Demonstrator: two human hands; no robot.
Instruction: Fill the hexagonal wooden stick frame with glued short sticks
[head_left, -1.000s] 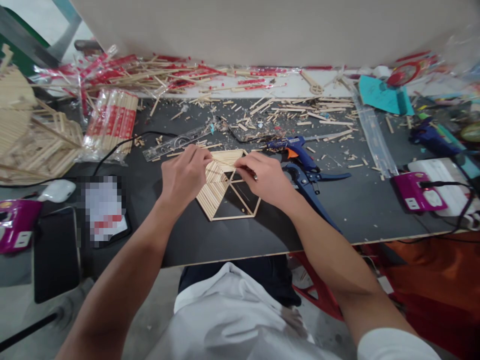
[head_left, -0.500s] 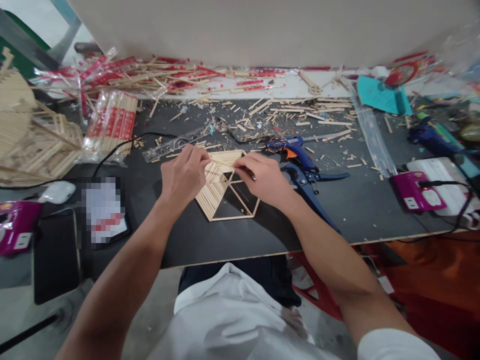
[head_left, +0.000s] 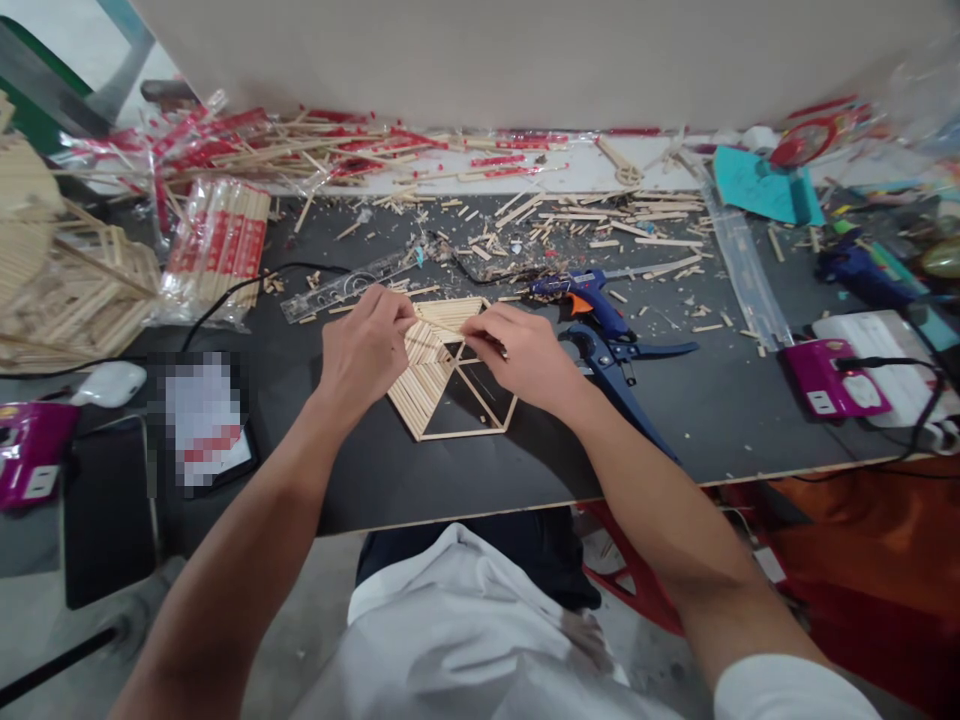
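A hexagonal frame of wooden sticks [head_left: 421, 397] lies flat on the dark table in front of me. Rows of sticks fill its left and far sections, while the near and right sections are open between spokes. Over the far part, a thin wooden stick [head_left: 440, 326] spans between my hands. My left hand [head_left: 369, 340] pinches its left end, fingers closed. At the other end, my right hand [head_left: 511, 345] is closed on the stick with thumb and fingers. The fingertips partly hide the stick's ends and the frame's upper edge.
Right of the frame lie a blue glue gun [head_left: 589, 297] and a blue cutter [head_left: 619, 380]. Stick offcuts [head_left: 577, 215] litter the table's back. Wrapped chopsticks [head_left: 221, 235], a phone [head_left: 109, 510] and a black cable [head_left: 225, 290] are on the left; a purple power adapter [head_left: 832, 378] sits right.
The view has shifted very slightly. Both hands keep almost the same place and hold on the stick, and the frame stays put.
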